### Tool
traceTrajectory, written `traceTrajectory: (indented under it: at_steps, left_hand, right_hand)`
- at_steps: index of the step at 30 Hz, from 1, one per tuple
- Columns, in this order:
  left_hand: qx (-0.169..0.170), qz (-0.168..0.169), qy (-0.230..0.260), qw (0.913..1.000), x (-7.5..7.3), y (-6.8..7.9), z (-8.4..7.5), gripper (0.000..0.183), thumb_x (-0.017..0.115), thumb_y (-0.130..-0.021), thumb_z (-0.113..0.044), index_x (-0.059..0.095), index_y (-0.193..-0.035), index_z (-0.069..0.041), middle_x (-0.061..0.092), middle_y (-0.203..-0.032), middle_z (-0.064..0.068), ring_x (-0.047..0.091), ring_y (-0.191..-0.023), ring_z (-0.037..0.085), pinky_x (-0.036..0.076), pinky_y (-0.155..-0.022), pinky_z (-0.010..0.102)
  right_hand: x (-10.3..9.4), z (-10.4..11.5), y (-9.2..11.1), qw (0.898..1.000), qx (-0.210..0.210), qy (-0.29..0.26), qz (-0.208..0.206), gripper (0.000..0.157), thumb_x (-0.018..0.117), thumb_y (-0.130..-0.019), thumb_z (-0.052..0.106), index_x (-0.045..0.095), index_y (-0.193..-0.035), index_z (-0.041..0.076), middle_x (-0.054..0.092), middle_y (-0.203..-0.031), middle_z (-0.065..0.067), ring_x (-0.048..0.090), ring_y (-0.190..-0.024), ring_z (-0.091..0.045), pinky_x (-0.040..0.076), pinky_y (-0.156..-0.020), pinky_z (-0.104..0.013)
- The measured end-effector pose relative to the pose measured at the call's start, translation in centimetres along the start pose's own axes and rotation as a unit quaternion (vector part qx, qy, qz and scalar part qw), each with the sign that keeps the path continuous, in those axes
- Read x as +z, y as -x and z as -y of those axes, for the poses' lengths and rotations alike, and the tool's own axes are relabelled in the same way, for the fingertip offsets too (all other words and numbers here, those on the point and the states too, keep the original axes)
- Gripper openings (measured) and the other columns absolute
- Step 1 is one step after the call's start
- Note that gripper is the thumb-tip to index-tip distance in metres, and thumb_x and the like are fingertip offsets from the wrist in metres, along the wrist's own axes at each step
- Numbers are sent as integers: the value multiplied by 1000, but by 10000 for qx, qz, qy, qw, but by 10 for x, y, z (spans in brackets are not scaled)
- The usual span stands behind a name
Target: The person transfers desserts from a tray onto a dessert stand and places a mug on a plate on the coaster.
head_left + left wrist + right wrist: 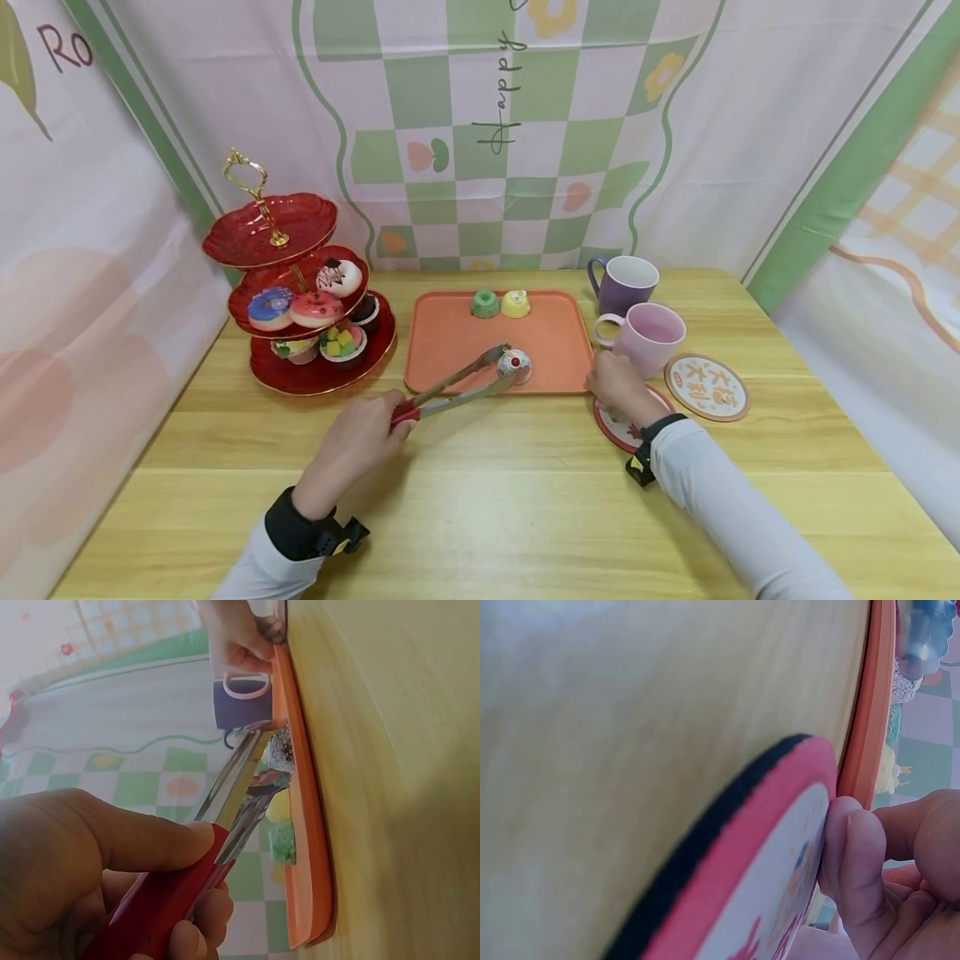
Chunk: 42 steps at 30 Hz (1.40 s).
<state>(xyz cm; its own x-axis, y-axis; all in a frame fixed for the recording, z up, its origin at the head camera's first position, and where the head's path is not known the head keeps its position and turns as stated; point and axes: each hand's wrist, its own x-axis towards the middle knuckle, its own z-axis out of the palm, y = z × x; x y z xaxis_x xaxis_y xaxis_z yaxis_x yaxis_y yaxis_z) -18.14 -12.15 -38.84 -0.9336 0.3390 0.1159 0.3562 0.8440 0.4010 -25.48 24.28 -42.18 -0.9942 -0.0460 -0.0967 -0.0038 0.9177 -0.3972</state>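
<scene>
Head view: mid-frame, left hand (363, 442) clamped on red-handled tongs (466, 400), tips about the white cake (514, 362) low on the orange tray (442, 333); green cake (485, 306) and yellow cake (515, 306) already set above it. Donuts (317, 309), cupcakes (343, 343) on the red stand (307, 221) at left.

Left wrist view: near centre, white cake looks seated; we judge only its release is left.

Right wrist view: right hand (885, 900), at right, pinches the tray's rim.

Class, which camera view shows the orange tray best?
The head view, which looks down on nearly the whole orange tray, rim and surface. The left wrist view shows it narrowly, from the side; the right wrist view catches only a strip of its edge.
</scene>
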Motion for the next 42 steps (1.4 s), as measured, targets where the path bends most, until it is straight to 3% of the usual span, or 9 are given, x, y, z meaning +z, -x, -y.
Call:
traceTrajectory:
  at_steps: [16, 28, 42]
  left_hand:
    - [-233, 126, 171, 9995, -5, 5, 1, 15, 71, -82, -16, 61, -90, -8, 48, -64, -3, 42, -54, 14, 33, -49, 28]
    - [-456, 82, 313, 9984, -23, 11, 5, 19, 70, -83, -15, 63, -98, -5, 50, -68, 0, 44, -57, 15, 37, -51, 29]
    - [-623, -387, 274, 9969, -59, 27, 11, 26, 71, -83, -17, 62, -101, -1, 52, -66, 3, 44, -52, 16, 37, -47, 30]
  right_hand:
    - [0, 3, 2, 9993, 225, -256, 136, 12, 49, -87, 3, 56, -80, -3, 51, -62, -10, 53, -45, -17, 42, -41, -27]
    - [2, 1, 0, 9991, 254, -299, 157, 12, 48, -88, 3, 55, -80, -4, 50, -62, -10, 53, -44, -17, 42, -40, -27]
    - [1, 1, -1, 9991, 276, -292, 140, 13, 48, -88, 4, 55, -79, -3, 50, -63, -10, 53, -45, -17, 42, -40, -26]
